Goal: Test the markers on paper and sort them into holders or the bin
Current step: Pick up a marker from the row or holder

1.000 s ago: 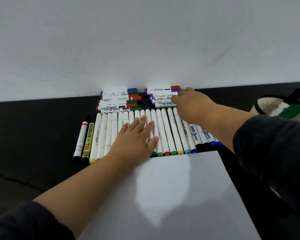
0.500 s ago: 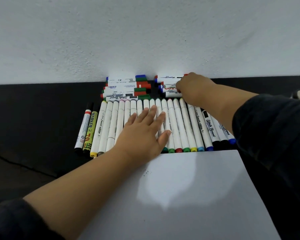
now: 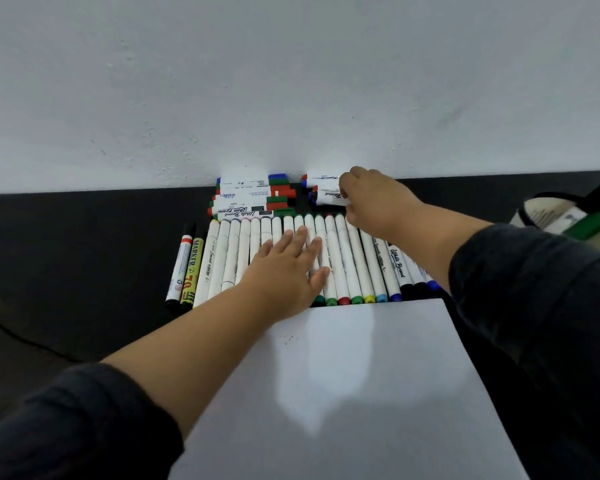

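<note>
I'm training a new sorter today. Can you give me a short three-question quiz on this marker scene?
1. True or false: the left hand lies flat on the row of white markers.
2. Which hand reaches the small stack of whiteboard markers by the wall: A left, B right?
3. Fill in: the sheet of white paper lies ____ the marker row, towards the person.

Key: 1 true; 2 B, the right hand; 3 before.

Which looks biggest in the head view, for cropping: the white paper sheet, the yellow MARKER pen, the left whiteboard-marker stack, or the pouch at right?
1. White paper sheet, though it lies nearest the camera.
2. Pouch, cut off by the frame edge, so unsure.
3. Left whiteboard-marker stack, similar in apparent size to the pouch.
4. Yellow MARKER pen.
</note>
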### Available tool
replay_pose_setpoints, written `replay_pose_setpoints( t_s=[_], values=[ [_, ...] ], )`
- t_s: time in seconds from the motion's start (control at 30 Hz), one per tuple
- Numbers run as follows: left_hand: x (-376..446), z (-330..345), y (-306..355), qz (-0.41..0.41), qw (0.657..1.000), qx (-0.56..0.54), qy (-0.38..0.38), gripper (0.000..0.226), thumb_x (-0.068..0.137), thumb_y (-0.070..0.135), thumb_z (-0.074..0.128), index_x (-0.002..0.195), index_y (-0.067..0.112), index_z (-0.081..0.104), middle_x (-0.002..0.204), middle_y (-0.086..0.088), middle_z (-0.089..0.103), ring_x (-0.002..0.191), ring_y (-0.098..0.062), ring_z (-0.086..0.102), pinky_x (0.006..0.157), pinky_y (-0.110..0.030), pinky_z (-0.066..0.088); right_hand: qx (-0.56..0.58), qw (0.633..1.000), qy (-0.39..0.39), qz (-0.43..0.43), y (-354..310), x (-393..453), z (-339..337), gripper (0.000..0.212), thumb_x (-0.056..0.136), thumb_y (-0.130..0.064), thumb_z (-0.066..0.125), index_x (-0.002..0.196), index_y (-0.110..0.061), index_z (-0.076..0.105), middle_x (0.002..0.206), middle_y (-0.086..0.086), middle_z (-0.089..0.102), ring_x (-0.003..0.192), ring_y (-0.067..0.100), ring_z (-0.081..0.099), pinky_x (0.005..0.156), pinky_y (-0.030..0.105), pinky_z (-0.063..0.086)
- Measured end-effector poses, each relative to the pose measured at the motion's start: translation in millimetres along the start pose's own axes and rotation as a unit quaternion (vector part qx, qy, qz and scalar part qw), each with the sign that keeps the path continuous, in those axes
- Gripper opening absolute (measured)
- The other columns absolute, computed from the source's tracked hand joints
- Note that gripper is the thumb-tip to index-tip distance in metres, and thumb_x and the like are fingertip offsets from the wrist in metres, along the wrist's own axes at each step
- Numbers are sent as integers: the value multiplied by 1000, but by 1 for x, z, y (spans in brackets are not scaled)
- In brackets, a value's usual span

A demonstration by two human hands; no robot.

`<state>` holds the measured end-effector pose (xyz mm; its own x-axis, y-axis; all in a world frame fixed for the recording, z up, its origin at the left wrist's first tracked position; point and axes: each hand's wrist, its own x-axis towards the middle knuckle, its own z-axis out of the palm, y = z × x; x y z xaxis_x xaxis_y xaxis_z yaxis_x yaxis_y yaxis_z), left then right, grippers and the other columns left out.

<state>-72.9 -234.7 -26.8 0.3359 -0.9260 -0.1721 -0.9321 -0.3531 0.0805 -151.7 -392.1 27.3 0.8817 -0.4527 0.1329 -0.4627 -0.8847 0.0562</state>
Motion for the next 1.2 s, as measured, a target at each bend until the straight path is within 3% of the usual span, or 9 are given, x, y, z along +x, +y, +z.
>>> replay_pose_setpoints(
  t_s=[0.23, 0.33, 0.47, 0.57, 0.7, 0.87, 0.97, 1.1, 1.2],
  values=[
    [-15, -28, 14, -40, 988, -147, 33, 55, 100, 42, 31, 150, 23, 17, 158, 0, 12, 144, -17, 11, 113, -30, 14, 165, 984, -27, 67, -19, -36, -29, 23, 86, -17, 57, 108, -12, 51, 111, 7, 54, 88, 20, 51, 77, 32, 45],
    [-40, -34, 28, -73, 951, -295, 53, 50, 97, 41, 44, 144, 29, 34, 150, 5, 34, 132, -15, 36, 92, -23, 35, 236, 965, -51, 102, -32, -51, -44, 25, 86, -21, 61, 107, -12, 51, 101, 4, 56, 85, 17, 51, 73, 28, 43],
    [-73, -37, 38, -112, 895, -430, 26, 46, 92, 37, 55, 137, 27, 47, 134, 8, 53, 112, -11, 51, 79, -20, 37, 356, 916, -67, 171, -56, -68, -58, 18, 87, -25, 58, 95, -12, 49, 80, 2, 49, 71, 15, 46, 60, 25, 39],
    [-99, -36, 43, -139, 835, -532, 35, 30, 89, 33, 62, 118, 26, 63, 102, 11, 65, 87, -9, 54, 69, -21, 43, 452, 857, -82, 233, -77, -81, -66, 14, 88, -26, 54, 89, -12, 50, 72, 4, 50, 61, 15, 46, 55, 24, 39],
    [-133, -32, 37, -154, 786, -598, 35, 11, 88, 27, 63, 79, 25, 68, 95, -1, 71, 97, -18, 64, 85, -24, 49, 517, 810, -93, 261, -105, -101, -71, 15, 88, -23, 49, 79, -12, 49, 65, 6, 49, 54, 16, 42, 51, 25, 37],
    [-176, -23, 26, -165, 742, -647, 50, 6, 88, 22, 65, 83, 22, 69, 83, 5, 72, 85, -10, 65, 75, -18, 51, 574, 765, -68, 284, -142, -126, -64, 10, 88, -23, 42, 84, -14, 47, 69, 5, 45, 56, 17, 37, 50, 25, 31],
    [-196, -17, 19, -203, 759, -616, 64, 3, 86, 25, 67, 83, 26, 68, 84, 3, 70, 81, -13, 63, 69, -19, 47, 596, 747, -58, 287, -161, -140, -55, 12, 88, -20, 41, 79, -15, 47, 67, 1, 45, 57, 15, 35, 51, 25, 30],
    [-216, -12, 16, -224, 833, -500, 78, 14, 87, 33, 64, 75, 38, 59, 84, 2, 67, 65, -10, 53, 56, -22, 42, 595, 755, -41, 272, -178, -157, -44, 22, 94, -32, 48, 77, -18, 53, 67, -4, 46, 58, 10, 39, 53, 23, 30],
    [-224, -9, 14, -217, 840, -492, 74, 9, 88, 34, 63, 83, 39, 57, 83, 8, 66, 65, -7, 54, 55, -19, 43, 614, 742, -19, 270, -186, -167, -34, 25, 95, -36, 50, 81, -16, 57, 62, -6, 47, 54, 10, 40, 50, 22, 30]
  ],
)
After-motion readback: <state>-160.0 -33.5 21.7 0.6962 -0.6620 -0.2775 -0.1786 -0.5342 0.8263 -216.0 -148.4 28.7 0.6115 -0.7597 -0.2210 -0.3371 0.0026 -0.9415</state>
